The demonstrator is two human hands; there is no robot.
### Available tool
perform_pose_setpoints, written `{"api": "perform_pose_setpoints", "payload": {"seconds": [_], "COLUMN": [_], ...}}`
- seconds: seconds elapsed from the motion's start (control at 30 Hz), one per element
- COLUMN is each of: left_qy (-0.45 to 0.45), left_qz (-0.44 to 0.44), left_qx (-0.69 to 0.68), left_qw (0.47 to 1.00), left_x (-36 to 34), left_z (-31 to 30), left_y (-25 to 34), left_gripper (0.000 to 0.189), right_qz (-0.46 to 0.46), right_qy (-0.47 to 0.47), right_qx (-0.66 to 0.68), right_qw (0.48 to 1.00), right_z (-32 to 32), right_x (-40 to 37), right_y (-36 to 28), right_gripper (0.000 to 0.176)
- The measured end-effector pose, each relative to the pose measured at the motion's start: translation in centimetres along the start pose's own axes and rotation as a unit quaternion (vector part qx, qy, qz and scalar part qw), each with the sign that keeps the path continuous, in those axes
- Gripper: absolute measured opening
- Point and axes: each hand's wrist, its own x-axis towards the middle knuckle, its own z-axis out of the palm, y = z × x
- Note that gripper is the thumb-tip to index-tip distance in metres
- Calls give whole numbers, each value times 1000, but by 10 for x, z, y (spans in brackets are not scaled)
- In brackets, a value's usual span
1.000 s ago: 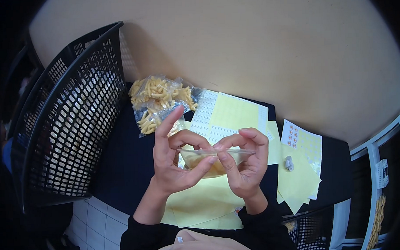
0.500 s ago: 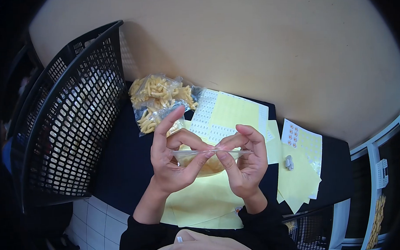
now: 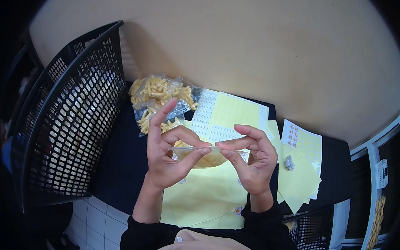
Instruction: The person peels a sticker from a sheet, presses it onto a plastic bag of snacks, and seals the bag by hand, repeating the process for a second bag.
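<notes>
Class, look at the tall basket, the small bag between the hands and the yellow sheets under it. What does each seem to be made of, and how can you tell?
Tall basket: probably rigid black plastic, slightly glossy, with regular moulded slots.
Small bag: thin, clear plastic film, probably, since yellowish contents show through.
Yellow sheets: smooth paper, perhaps coated backing; flat, thin, straight-edged.

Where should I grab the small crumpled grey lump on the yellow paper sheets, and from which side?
Probably pinch the small crumpled grey lump by its two longer sides, from straight above. It lies uncovered on the flat yellow paper sheets and looks longer than wide; a sideways approach might drag the paper. The right hand is nearer.
</notes>
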Motion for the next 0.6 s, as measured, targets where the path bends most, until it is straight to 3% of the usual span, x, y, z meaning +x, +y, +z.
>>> {"api": "perform_pose_setpoints", "payload": {"seconds": [0.2, 0.27, 0.37, 0.47, 0.6], "left_qy": [-20, -30, -69, -53, -51], "left_qz": [-5, -9, 12, 24, 39], "left_qx": [19, 11, 102, 116, 150], "left_qw": [1000, 999, 992, 992, 987], "left_x": [4, 5, 7, 6, 5], "left_z": [-6, -10, -18, -15, -12], "left_y": [-2, -2, -4, -1, -6], "left_gripper": [89, 82, 71, 60, 59], "right_qz": [23, -49, 1, 13, -21], "right_qy": [-20, -38, -17, -11, 28], "right_qx": [19, -71, -17, -14, -45], "right_qw": [999, 996, 1000, 1000, 998], "right_z": [-8, -12, -9, -9, -6], "right_x": [10, 10, 10, 11, 11], "right_y": [-4, 0, -1, -2, -2], "right_gripper": [52, 57, 57, 58, 49]}}
